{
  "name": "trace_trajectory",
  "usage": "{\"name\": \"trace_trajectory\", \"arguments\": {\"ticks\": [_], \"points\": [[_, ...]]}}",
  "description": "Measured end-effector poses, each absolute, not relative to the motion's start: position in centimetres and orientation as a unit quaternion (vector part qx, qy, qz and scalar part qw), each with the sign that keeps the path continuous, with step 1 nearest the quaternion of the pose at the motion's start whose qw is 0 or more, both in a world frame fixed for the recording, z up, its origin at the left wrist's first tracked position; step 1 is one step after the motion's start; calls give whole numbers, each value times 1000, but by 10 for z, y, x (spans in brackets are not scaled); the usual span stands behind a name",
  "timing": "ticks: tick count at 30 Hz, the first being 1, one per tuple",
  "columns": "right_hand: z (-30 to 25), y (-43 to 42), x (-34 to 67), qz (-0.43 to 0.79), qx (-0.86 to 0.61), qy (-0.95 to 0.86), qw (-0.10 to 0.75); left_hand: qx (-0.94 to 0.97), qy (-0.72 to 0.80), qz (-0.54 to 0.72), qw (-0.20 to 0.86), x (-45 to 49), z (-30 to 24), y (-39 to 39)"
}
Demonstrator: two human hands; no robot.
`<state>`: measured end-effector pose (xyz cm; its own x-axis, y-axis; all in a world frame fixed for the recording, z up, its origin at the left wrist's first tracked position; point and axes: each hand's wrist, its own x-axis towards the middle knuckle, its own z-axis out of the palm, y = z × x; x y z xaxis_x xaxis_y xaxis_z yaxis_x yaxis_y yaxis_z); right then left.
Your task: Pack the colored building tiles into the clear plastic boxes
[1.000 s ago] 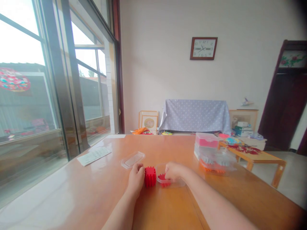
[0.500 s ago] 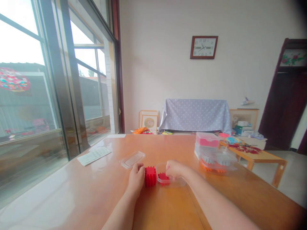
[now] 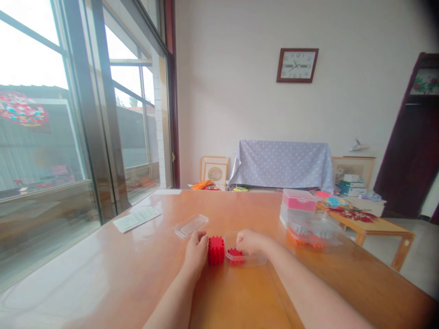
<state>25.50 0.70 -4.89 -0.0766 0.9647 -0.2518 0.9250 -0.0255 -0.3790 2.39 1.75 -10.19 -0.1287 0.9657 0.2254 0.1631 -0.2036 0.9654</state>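
A stack of red interlocking plastic blocks (image 3: 216, 251) with notched edges stands upright on the table. My left hand (image 3: 197, 250) is curled against its left side, thumb and fingers closed at the edge; the far fingertips are hidden. Just right of the stack is a clear plastic container (image 3: 255, 261) with red notched pieces (image 3: 235, 256) inside. Over it, my right hand (image 3: 251, 241) reaches in, fingers bent closed beside the pieces. What the right fingertips hold, if anything, is hidden.
A clear lid (image 3: 192, 226) lies behind my left hand. Farther left is a printed sheet (image 3: 137, 219). At the table's right stand a pink-filled box (image 3: 299, 201) and a clear container of orange and grey pieces (image 3: 310, 237). A low wooden table (image 3: 384, 228) stands beyond.
The whole view has shifted slightly. Both hands keep nearly the same places, with the right hand still in the container and the left still at the red stack.
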Motion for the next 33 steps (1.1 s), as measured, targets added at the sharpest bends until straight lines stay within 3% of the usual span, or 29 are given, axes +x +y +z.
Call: {"name": "trace_trajectory", "arguments": {"ticks": [8,17,22,27,33], "points": [[-47,6,253,246,-688,-682,23,544,513,547,375,24,-100,16],[-46,-1,249,238,-703,-667,63,547,503,550,381,24,-100,15],[-31,-12,242,163,-687,-692,151,552,511,547,367,23,-107,19],[-15,-27,218,155,-551,-779,256,560,515,549,346,22,-108,22],[-9,-28,199,158,-524,-813,200,557,513,553,347,23,-107,20]]}}
